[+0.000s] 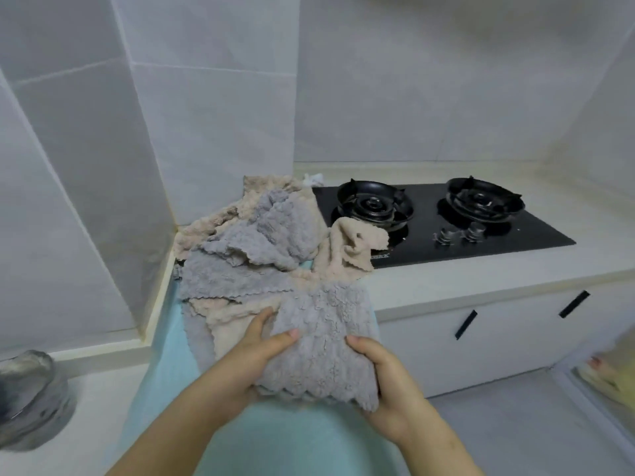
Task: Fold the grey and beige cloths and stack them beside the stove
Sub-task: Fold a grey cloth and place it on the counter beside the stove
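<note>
A fluffy grey cloth (pixel 319 341) is held at the near end of the counter, over a light blue sheet (pixel 275 438). My left hand (pixel 254 359) grips its left edge, thumb on top. My right hand (pixel 388 376) grips its right edge. Behind it lies a rumpled pile of grey cloths (pixel 261 235) and beige cloths (pixel 347 249), left of the black two-burner stove (pixel 446 218). One beige cloth spills onto the stove's front left corner.
White tiled walls close in at the left and back. A metal pot (pixel 27 396) stands on the lower counter at the far left. White cabinet doors with black handles (pixel 465 324) run below the stove counter. Blurred objects sit at the right edge.
</note>
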`<state>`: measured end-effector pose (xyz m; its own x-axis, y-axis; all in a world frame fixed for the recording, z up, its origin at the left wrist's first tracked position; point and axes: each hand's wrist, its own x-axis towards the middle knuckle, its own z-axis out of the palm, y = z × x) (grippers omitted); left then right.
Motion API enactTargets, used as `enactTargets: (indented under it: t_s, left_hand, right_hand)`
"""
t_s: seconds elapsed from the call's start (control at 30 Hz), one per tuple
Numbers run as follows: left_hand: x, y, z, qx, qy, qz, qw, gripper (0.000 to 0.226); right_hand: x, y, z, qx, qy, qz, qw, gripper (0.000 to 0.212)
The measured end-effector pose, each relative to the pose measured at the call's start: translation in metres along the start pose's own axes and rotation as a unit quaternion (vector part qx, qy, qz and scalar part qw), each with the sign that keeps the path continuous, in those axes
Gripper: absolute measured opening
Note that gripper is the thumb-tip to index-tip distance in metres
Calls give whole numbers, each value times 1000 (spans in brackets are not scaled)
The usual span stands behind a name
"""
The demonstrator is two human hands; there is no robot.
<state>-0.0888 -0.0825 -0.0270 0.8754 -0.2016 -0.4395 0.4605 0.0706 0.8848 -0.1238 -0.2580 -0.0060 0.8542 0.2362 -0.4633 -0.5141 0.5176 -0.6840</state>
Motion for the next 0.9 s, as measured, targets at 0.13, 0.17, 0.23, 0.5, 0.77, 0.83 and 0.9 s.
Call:
enactTargets:
  t_s: [0.13,0.17,0.23,0.5,0.77,0.83,0.9]
  left_hand:
    - [46,14,84,56,-22,85,995,60]
    - [60,14,108,83,-41,100,991,50]
    - [89,14,160,139,-68,105,982,32]
    - [174,17,386,147,-90,89,981,27]
    - [257,39,539,150,-113,68,980,24]
    - [287,48,571,156,-125,64,978,27]
    - [323,58,600,159,-140,71,975,29]
  right_hand:
    - [-12,-49,-69,-41,89,-23,995,23]
    - [-14,-63,-90,-61,114,-32,991,20]
    - [-18,-93,-135,-87,149,-55,984,17]
    - [-39,-220,-319,-80,240,-115,961,13]
    - [-24,-324,-452,-51,293,-146,944,17]
    - [-13,-355,-481,-49,306,-153,938,19]
    - [0,-387,-507,-48,308,-161,937,19]
